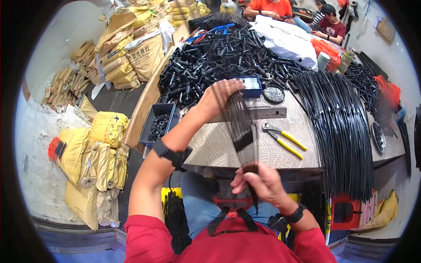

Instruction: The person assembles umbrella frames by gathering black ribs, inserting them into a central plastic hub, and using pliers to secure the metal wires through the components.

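In my right hand (265, 182), closed near my lap, is a long, dark, thin strip-like piece (245, 142), smeared by motion. Its upper part reaches up toward my left hand (217, 98) and its lower tip hangs below my right fingers. My left arm stretches over the table, with the fingers drawn together beside a small blue box (251, 87) of pale pieces; what they grip is hidden by blur. A flat metal bar (267, 113) lies just below that hand. Cutting pliers with yellow handles (285, 141) rest right of the dark piece.
A heap of black tubular parts (219, 57) covers the table's far side. Beside it are a round dish of small shiny pieces (274, 94) and a bin of black rings (159, 127). Long black strips (337, 127) drape over the right edge. Other people (331, 28) sit beyond.
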{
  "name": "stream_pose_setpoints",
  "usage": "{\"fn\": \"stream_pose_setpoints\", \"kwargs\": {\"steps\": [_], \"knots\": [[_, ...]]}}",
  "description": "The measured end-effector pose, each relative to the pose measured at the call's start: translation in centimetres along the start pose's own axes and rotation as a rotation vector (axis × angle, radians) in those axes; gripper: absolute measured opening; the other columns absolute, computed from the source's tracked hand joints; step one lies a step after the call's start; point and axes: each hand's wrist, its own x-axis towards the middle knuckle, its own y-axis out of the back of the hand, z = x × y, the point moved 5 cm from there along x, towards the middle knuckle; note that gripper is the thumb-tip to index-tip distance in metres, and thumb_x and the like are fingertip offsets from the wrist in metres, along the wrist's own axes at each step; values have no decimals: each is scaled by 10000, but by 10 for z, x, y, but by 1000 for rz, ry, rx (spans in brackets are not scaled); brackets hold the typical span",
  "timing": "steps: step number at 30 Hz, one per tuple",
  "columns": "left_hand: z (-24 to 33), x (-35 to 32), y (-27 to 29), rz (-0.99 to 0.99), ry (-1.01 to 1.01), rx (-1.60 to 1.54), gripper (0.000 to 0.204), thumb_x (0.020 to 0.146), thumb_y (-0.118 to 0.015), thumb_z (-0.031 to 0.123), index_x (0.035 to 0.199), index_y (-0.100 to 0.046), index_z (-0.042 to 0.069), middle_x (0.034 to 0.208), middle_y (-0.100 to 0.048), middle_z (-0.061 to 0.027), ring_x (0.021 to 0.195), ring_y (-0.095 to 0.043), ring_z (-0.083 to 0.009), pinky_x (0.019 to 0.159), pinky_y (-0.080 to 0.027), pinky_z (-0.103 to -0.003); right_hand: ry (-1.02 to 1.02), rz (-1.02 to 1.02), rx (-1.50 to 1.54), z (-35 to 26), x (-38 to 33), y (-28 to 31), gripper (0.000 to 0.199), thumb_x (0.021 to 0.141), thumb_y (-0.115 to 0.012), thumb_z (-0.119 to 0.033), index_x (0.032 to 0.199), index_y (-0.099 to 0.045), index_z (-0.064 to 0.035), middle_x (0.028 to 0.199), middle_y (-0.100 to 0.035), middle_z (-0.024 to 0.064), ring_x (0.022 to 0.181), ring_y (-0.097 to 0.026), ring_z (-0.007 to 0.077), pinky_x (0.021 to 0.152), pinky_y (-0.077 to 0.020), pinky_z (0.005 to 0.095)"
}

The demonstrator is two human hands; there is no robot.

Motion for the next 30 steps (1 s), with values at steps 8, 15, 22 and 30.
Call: {"fn": "stream_pose_setpoints", "kwargs": {"steps": [8, 15, 22, 30], "knots": [[-1, -40, -32, -480, -102, 758, 463, 846, -328, 134, 1306, -378, 129, 1267, -465, -154, 1135, -483, -299, 903, -403, -420, -61, 65, 36, 97, -12, 8, 152, 919, -411, -57, 1003, -473, 53, 820, -608, 120, 698, -627, 149, 620, -513, 243], [82, -81, 34, -925, 312, 94, 1185, 520, -708, 600, 1384, -145, 15, 1434, -61, -244, 1342, -31, -367, 1078, -51, -440, -39, 18, 25, 139, -15, 13, 178, 920, -424, -73, 1024, -489, 57, 889, -610, 131, 779, -627, 169, 692, -508, 263], [111, -100, -14, -703, 240, -18, 908, 615, -613, 627, 1334, -352, 138, 1421, -265, -90, 1320, -218, -296, 1042, -183, -489, -177, -125, -138, 224, -34, 26, 359, 894, -449, -164, 1205, -446, 16, 1082, -555, 173, 1064, -522, 240, 914, -403, 328], [118, -107, -11, -582, 37, 119, 561, 748, -558, 302, 1256, -441, 96, 1337, -397, -78, 1239, -369, -264, 998, -327, -383, -56, 11, -1029, 29, -7, 42, 140, 808, -569, -146, 913, -598, -59, 804, -618, 132, 694, -600, 318, 595, -488, 372]]}}
